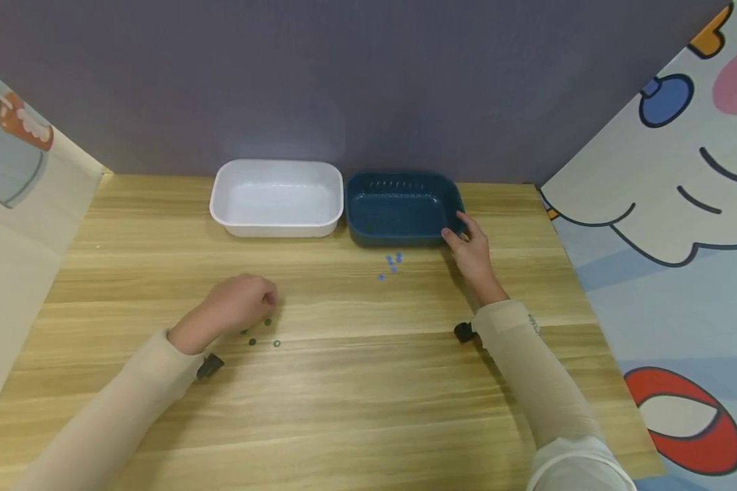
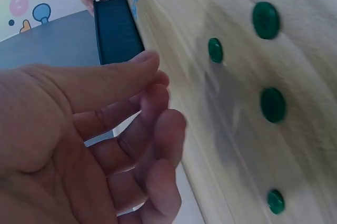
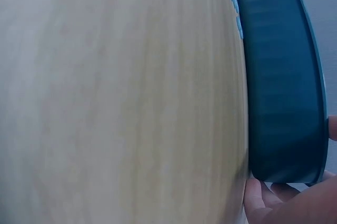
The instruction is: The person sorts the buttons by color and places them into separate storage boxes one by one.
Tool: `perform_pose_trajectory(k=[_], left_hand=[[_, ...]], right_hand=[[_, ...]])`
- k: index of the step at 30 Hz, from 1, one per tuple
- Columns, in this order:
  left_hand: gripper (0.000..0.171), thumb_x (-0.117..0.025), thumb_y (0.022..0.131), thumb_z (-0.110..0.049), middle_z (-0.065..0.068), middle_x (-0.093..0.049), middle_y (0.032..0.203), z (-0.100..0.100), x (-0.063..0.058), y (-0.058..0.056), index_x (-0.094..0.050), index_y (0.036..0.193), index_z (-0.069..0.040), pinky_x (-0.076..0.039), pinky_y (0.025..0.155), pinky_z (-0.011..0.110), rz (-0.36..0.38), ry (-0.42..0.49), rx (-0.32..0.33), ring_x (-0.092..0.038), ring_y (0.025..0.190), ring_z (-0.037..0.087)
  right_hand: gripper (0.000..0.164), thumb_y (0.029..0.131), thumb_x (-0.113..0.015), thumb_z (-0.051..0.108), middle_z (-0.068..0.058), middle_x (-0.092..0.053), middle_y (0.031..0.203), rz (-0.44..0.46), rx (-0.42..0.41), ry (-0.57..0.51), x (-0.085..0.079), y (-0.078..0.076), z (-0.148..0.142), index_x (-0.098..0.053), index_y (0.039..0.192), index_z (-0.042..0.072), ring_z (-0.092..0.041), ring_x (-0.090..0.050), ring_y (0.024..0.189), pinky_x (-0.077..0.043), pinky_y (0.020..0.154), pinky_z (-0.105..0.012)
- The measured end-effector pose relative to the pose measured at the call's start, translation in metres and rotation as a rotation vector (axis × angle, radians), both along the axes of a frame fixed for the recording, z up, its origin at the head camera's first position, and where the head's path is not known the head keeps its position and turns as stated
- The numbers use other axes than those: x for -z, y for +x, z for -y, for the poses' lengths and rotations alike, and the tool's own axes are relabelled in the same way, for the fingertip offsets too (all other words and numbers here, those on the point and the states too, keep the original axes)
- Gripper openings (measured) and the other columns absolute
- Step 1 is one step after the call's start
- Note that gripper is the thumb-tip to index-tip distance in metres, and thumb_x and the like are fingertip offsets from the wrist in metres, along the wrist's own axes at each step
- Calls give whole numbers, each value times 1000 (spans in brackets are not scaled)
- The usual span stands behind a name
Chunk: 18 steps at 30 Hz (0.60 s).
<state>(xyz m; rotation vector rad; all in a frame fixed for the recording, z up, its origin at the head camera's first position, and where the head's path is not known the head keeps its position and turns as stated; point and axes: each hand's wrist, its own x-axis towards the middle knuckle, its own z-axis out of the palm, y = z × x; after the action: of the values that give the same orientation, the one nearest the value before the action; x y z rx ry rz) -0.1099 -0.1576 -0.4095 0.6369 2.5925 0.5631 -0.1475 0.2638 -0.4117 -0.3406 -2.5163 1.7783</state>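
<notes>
My left hand hovers over the table's left side, fingers curled and thumb tip against the index finger; no object shows between them. Beside and below it lie several small round green buttons, one of them a pale ring in the head view. At the back, my right hand grips the near right corner of a dark blue plastic basin, thumb at its front and fingers round its side. A small dark green spot shows inside the basin. Several small blue pieces lie in front of it.
A white basin stands left of the blue one, close beside it. Both are near the grey back wall. Printed cartoon panels flank the wood-grain table on both sides.
</notes>
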Motion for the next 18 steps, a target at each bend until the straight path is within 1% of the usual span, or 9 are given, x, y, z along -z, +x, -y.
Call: perform_pose_trajectory(k=[2, 5, 8, 10, 13, 15, 18], left_hand=[[11, -64, 90, -6, -1, -64, 77, 3, 0, 3, -73, 86, -11, -47, 57, 31, 17, -9, 1, -53, 64, 15], [8, -67, 89, -7, -2, -64, 77, 8, 1, 7, -73, 85, -12, -47, 57, 31, 7, -5, -4, -54, 63, 15], [9, -68, 90, -8, -3, -65, 77, 11, 4, 10, -72, 83, -13, -48, 58, 31, -1, -3, -3, -54, 63, 15], [10, -68, 90, -8, -3, -65, 77, 13, 7, 12, -72, 83, -14, -49, 59, 32, -20, -13, 3, -54, 64, 14], [8, -71, 90, -10, -4, -66, 78, 14, 10, 16, -72, 83, -14, -50, 60, 34, -64, -31, 20, -55, 67, 14], [7, -73, 89, -13, -5, -65, 78, 13, 11, 18, -72, 82, -15, -50, 59, 34, -85, -46, 28, -56, 68, 14], [10, -75, 89, -15, -6, -61, 75, 11, 12, 21, -70, 80, -16, -48, 55, 32, -103, -66, 39, -55, 66, 13]], right_hand=[[63, 101, -60, 14, -21, -24, 163, 3, 0, -4, 4, -2, -2, -32, 156, 2, -37, -43, 138, -48, 101, -40], [64, 101, -62, 17, -17, -23, 164, 1, 2, -11, 16, -8, -10, -33, 157, 6, -35, -40, 140, -46, 103, -42], [65, 101, -63, 21, -13, -24, 164, -7, 9, -14, 29, -13, -16, -34, 158, 10, -32, -42, 139, -47, 102, -39], [65, 100, -64, 23, -13, -26, 163, -18, 14, -14, 34, -14, -18, -35, 157, 12, -31, -45, 137, -48, 99, -34], [65, 100, -64, 25, -14, -27, 163, -33, 17, -11, 38, -14, -18, -36, 157, 12, -32, -46, 136, -48, 97, -32], [65, 100, -64, 27, -14, -27, 163, -38, 19, -8, 38, -14, -18, -36, 157, 13, -32, -45, 137, -49, 98, -34], [65, 100, -64, 27, -13, -26, 163, -38, 18, 1, 37, -15, -19, -36, 157, 14, -33, -43, 139, -49, 100, -37]])
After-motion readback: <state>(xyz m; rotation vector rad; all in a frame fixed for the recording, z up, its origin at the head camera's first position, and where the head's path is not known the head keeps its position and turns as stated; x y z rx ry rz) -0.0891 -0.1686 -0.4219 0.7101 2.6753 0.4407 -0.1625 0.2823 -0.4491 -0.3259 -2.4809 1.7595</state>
